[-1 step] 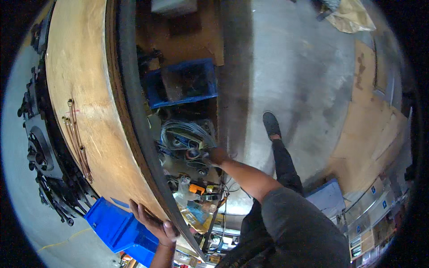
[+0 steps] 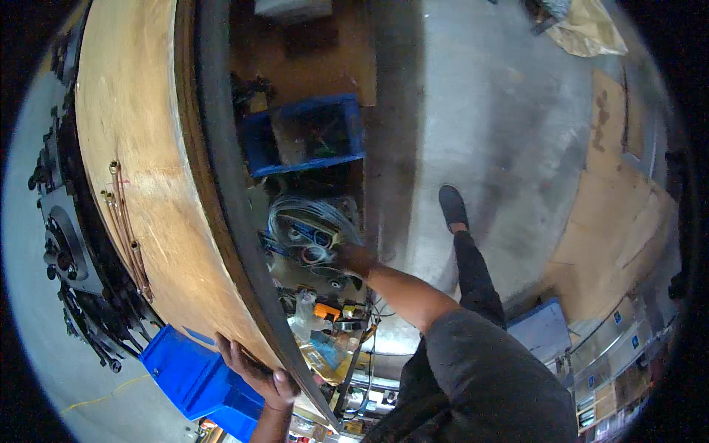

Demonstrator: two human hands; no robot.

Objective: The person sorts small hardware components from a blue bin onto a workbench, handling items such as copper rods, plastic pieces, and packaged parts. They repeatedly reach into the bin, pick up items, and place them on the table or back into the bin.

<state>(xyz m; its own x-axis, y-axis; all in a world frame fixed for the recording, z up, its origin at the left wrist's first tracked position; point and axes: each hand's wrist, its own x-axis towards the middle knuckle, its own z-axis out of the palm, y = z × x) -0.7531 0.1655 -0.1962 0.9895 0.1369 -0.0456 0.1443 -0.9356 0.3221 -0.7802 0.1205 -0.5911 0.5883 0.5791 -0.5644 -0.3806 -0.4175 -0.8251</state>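
My left hand (image 2: pixel 257 378) rests on the near edge of the wooden tabletop (image 2: pixel 159 214), beside a blue plastic bin (image 2: pixel 199 376). Its fingers are stretched out and hold nothing. My right hand (image 2: pixel 353 260) reaches under the tabletop into a cluttered lower shelf. It is dark and blurred there, and its fingers cannot be made out. Right by it lie a pale ring-shaped roll (image 2: pixel 314 255) and a loose coil of grey-blue tubing (image 2: pixel 319 210). Whether the hand touches either is unclear.
Several thin copper-coloured pipes (image 2: pixel 122 229) with end fittings lie on the tabletop. An open blue crate (image 2: pixel 343 156) stands on the lower shelf. Nearer are an orange piece (image 2: pixel 326 311) and plastic bags (image 2: pixel 329 362). Flattened cardboard (image 2: pixel 598 221) covers floor at the right.
My right hand has shifted slightly beside the ring-shaped roll, which now shows more clearly. My left hand stays on the table edge. The view has moved a little.
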